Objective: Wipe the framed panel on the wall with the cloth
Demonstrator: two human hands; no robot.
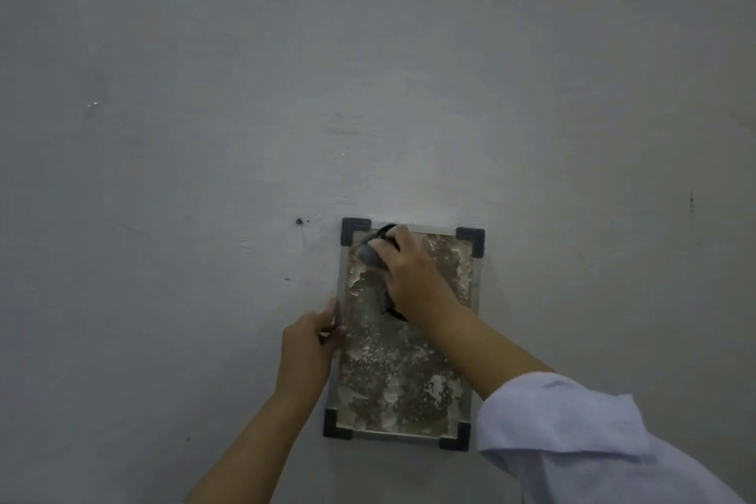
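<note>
Framed panel (403, 372) hung flat on the wall (204, 115), low and a little right of centre, mottled brown and white inside a pale metal border with dark corner caps. Dark cloth (370, 254) bunched and pressed against the glass near the panel's top left corner, probably so the wipe starts high and works downward. Right hand (409, 278) closed over the cloth, knuckles out, a loose tail of fabric hanging below the palm. Left hand (313, 344) pinching the panel's left edge at about mid-height, thumb in front, likely to keep the frame from swinging or sliding under pressure. Pale sleeve (572, 434) pushed up on the right arm. Small screw (299, 221) in the wall just beyond the top left corner.
</note>
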